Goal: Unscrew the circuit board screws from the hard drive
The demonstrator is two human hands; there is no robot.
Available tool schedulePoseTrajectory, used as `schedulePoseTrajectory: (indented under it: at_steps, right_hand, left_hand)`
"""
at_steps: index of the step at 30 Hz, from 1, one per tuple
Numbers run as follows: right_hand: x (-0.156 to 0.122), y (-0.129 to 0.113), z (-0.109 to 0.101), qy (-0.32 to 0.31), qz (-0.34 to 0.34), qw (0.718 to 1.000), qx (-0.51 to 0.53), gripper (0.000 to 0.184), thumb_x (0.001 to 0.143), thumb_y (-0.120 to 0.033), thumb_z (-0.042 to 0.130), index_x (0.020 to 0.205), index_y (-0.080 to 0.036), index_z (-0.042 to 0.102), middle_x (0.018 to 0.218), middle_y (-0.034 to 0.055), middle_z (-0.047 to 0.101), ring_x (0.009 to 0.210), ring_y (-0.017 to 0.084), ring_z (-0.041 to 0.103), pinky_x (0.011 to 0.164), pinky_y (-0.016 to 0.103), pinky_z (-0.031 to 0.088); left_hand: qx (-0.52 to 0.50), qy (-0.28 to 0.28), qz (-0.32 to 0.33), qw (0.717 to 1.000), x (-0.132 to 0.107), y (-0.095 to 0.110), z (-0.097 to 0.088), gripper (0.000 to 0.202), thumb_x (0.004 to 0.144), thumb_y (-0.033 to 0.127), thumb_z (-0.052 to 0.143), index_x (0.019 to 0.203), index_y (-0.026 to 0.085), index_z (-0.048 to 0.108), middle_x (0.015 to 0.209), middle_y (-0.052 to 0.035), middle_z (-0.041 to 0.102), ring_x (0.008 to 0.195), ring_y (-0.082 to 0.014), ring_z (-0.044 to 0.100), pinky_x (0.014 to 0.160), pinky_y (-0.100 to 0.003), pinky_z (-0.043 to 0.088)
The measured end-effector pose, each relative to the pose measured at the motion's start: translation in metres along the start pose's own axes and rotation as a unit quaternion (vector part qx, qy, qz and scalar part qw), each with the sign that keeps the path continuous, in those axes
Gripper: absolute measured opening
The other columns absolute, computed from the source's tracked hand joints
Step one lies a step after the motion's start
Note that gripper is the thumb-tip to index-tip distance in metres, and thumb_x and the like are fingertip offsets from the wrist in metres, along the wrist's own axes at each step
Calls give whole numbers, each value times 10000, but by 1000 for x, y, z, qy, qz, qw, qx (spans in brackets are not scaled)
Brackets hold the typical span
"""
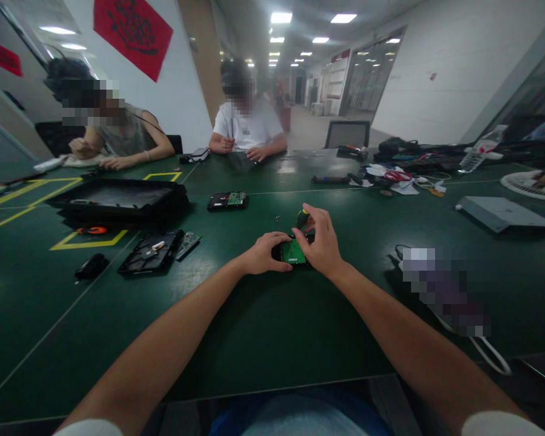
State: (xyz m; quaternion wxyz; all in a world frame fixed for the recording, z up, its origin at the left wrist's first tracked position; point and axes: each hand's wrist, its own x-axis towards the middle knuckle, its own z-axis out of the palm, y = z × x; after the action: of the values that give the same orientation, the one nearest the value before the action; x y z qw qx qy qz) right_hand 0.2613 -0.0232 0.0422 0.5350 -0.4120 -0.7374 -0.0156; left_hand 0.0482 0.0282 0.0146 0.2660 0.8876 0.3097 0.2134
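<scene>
A hard drive [293,252], its green circuit board facing up, lies on the green table directly in front of me. My left hand [267,253] grips its left side, with thumb and fingers at its near and far edges. Above the drive's right part, my right hand [321,240] is closed around a short screwdriver [302,218] with a dark and yellow handle. The screwdriver stands roughly upright; its tip is hidden behind the fingers. A few tiny screws [277,218] lie just beyond the drive.
Left are another hard drive [227,200], an opened drive casing [148,253], a loose circuit board [188,245] and stacked black trays [122,200]. Right are a grey metal box [506,213], a partly blurred pouch-like item [445,293] and a bottle [481,150]. Two people sit opposite.
</scene>
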Motion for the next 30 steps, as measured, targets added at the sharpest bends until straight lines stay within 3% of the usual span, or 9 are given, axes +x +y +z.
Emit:
schedulePoseTrajectory:
  at_steps: [15, 22, 26, 30]
  right_hand:
    - [1, -2, -3, -17, -8, 1000, -1, 665, 967, -203, 556, 1573, -349, 324, 1380, 124, 487, 1115, 266, 613, 917, 487, 623]
    - [1, -2, -2, -5, -10, 1000, -11, 652, 961, -214, 587, 1550, -358, 346, 1317, 108, 505, 974, 227, 643, 858, 462, 633]
    - [1, -1, -2, -9, -13, 1000, -2, 673, 971, -182, 549, 1574, -353, 306, 1391, 119, 482, 991, 221, 643, 899, 462, 621]
    - [1, -2, -3, -9, -6, 1000, -10, 653, 961, -217, 592, 1550, -363, 350, 1343, 111, 499, 997, 232, 634, 850, 456, 631]
  left_hand:
    - [-1, -5, -8, 1000, -1, 1, -1, 861, 684, 531, 877, 1429, 235, 562, 1502, -139, 526, 1391, -375, 479, 1203, -543, 344]
    - [1, -4, -5, 1000, 0, 2, -1, 854, 681, 524, 880, 1425, 246, 568, 1497, -134, 533, 1388, -373, 484, 1197, -550, 350]
    - [1, 0, 2, 1000, 1, 1, -1, 845, 678, 510, 886, 1419, 250, 576, 1483, -128, 546, 1374, -363, 500, 1194, -534, 359]
    - [0, -1, -3, 1000, 0, 0, 0, 865, 670, 522, 888, 1430, 258, 568, 1490, -129, 542, 1381, -373, 490, 1195, -552, 347]
